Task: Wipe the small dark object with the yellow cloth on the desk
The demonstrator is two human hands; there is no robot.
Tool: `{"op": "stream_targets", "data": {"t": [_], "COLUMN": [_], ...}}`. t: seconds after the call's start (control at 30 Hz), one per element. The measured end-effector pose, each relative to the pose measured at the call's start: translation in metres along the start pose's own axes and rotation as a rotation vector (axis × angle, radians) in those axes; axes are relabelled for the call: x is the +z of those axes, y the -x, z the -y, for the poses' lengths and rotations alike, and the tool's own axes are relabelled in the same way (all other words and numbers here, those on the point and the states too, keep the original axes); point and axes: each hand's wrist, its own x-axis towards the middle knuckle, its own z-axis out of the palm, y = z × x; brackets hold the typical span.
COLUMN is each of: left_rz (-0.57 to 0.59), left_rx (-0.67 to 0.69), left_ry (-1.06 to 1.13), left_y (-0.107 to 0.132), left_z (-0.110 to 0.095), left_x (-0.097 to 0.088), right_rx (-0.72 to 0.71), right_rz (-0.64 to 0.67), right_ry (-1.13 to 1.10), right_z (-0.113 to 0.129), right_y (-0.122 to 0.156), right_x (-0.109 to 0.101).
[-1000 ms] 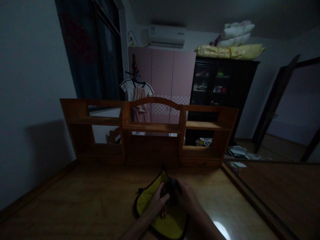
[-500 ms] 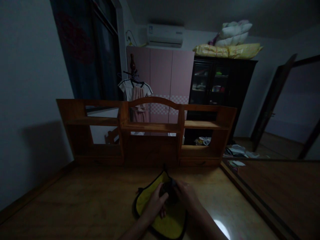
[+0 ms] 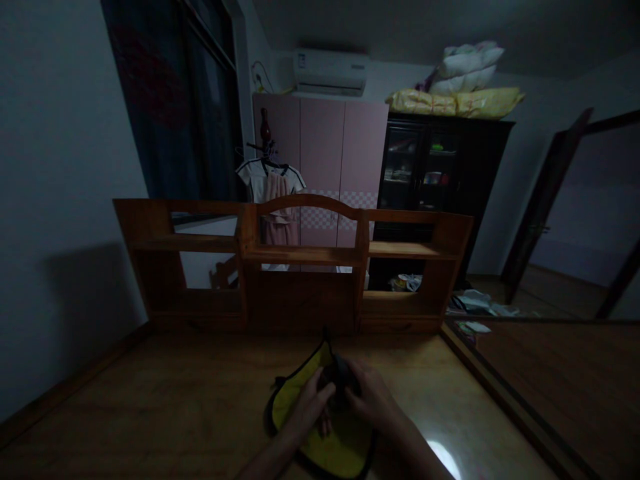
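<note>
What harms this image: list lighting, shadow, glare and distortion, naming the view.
Head view: dim throughout, hiding detail in the dark object between left hand and right hand; head view: glare on the tabletop, soft shadow on the left wall; head view: the door leans, probably from lens distortion.

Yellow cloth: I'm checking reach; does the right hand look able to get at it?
Likely yes: nothing visible bars the right hand from the yellow cloth, though the hand seemingly holds a dark item.

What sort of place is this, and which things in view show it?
Probably a room in a home, perhaps a bedroom: there are a pink wardrobe, hanging clothes and a wall-mounted air conditioner.
</note>
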Motion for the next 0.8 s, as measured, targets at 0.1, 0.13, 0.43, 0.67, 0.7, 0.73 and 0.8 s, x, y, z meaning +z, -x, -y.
{"op": "stream_targets", "data": {"t": [0.1,0.13,0.43,0.67,0.7,0.73,0.8], "left_rz": [0.009,0.007,-0.01,0.008,0.007,0.011,0.02], "left_rx": [-0.012,-0.014,-0.015,0.015,0.023,0.027,0.024], "left_ry": [0.013,0.019,-0.011,0.013,0.018,0.018,0.015], "left_y": [-0.002,-0.002,0.003,0.002,0.002,0.001,0.001], "left_z": [0.001,0.001,-0.006,-0.007,-0.007,-0.007,-0.007], "left_x": [0.0,0.0,0.003,0.001,0.0,0.0,0.0], "right_rx": [0.003,0.008,0.216,0.165,0.135,0.109,0.073], "right_rz": [-0.016,-0.021,-0.097,-0.055,-0.045,-0.035,-0.02], "right_ry": [0.005,0.005,0.009,-0.04,-0.05,-0.057,-0.064], "right_z": [0.0,0.0,-0.009,-0.001,0.001,0.003,0.005], "right_y": [-0.001,-0.002,-0.006,-0.003,-0.002,-0.002,-0.001], "right_x": [0.002,0.003,0.009,0.004,0.003,0.003,0.002]}}
